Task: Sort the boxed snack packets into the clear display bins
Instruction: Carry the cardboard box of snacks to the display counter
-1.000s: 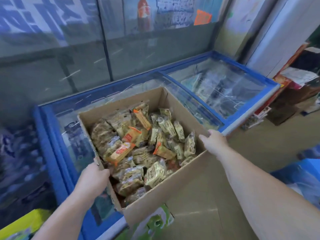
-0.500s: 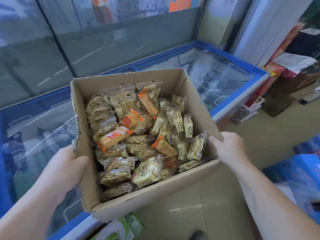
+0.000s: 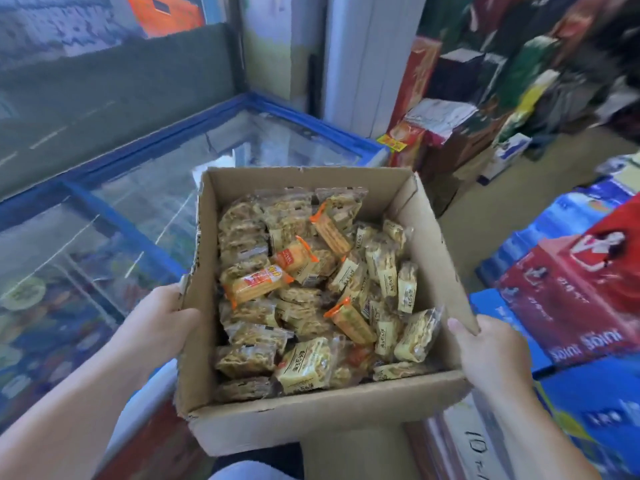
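I'd swung the box (image 3: 311, 420) off the freezer (image 3: 121, 220) toward 3 o'clock, left hand (image 3: 162, 327) and right hand (image 3: 485, 348) gripping its walls; mid-carry, I judged, with bins to find next.

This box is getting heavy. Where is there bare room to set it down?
The glass freezer lid left of the box, inside its blue frame, is bare. A strip of tan floor lies between the freezer's end and the stacked cartons, which crowd the right side.

Plain brown cardboard box (image 3: 311, 420). Inside, snack packets (image 3: 304, 365) pale yellow with dark print; several orange-ended packets (image 3: 256, 284). Left, freezer frame (image 3: 121, 225) blue. Right, carton (image 3: 571, 306) red with white lettering; blue cartons (image 3: 595, 420) near it.
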A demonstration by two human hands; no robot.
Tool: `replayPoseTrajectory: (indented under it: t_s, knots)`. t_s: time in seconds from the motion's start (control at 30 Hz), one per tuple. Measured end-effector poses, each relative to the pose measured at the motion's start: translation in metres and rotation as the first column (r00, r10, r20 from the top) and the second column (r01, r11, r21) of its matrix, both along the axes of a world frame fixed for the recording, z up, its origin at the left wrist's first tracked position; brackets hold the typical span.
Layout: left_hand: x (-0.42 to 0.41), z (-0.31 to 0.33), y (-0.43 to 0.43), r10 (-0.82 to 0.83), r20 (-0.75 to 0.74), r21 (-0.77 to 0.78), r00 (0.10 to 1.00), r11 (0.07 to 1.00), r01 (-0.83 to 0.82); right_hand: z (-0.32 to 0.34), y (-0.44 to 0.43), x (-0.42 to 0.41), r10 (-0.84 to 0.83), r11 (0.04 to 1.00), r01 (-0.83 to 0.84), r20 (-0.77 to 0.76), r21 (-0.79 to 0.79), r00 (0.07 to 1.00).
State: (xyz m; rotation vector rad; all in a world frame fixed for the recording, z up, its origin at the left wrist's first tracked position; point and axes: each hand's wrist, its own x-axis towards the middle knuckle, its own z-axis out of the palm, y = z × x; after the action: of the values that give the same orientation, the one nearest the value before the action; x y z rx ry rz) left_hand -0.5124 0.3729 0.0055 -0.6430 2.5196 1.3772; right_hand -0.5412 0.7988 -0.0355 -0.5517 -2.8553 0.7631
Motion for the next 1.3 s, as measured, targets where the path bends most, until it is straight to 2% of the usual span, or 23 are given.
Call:
replayPoseTrajectory:
  t_s: [0.13, 0.33, 0.47, 0.67, 0.77, 0.87, 0.97, 1.1, 1.3]
  knots:
    - [-0.113, -0.012, 0.061, -0.178, 0.03, 0.001, 0.984, 0.984, 0.178, -0.01, 0.066, -0.051, -0.142, 0.989, 0.14, 0.029, 0.045, 0.99]
    - [-0.314, -0.015, 0.165, -0.362, -0.024, 0.053, 0.932, 0.93, 0.363, -0.008, 0.147, -0.157, -0.392, 0.917, 0.389, 0.021, 0.083, 0.92]
    - [-0.443, -0.001, 0.226, -0.513, -0.03, -0.049, 0.858, 0.858, 0.511, 0.007, 0.185, -0.229, -0.518, 0.855, 0.517, 0.026, 0.037, 0.855]
    - [-0.601, 0.009, 0.335, -0.607, -0.053, -0.054, 0.793, 0.794, 0.605, 0.004, 0.261, -0.332, -0.609, 0.793, 0.608, 0.053, 0.03, 0.791]
    - [-0.677, 0.001, 0.396, -0.644, -0.067, -0.101, 0.762, 0.764, 0.637, -0.004, 0.31, -0.392, -0.627, 0.779, 0.627, 0.016, 0.014, 0.779]
    - [-0.751, -0.008, 0.458, -0.642, -0.087, -0.173, 0.762, 0.763, 0.623, -0.014, 0.365, -0.455, -0.65, 0.76, 0.65, -0.009, -0.011, 0.759]
    - [-0.814, -0.007, 0.516, -0.635, -0.058, -0.146, 0.771, 0.769, 0.623, -0.012, 0.423, -0.514, -0.691, 0.722, 0.692, 0.026, -0.015, 0.722]
    - [-0.902, 0.005, 0.596, -0.691, -0.016, -0.07, 0.722, 0.721, 0.689, -0.008, 0.49, -0.592, -0.688, 0.726, 0.687, 0.05, 0.033, 0.724]
    - [-1.036, -0.009, 0.704, -0.688, -0.029, -0.136, 0.725, 0.722, 0.679, -0.013, 0.581, -0.709, -0.751, 0.66, 0.751, 0.032, 0.012, 0.66]
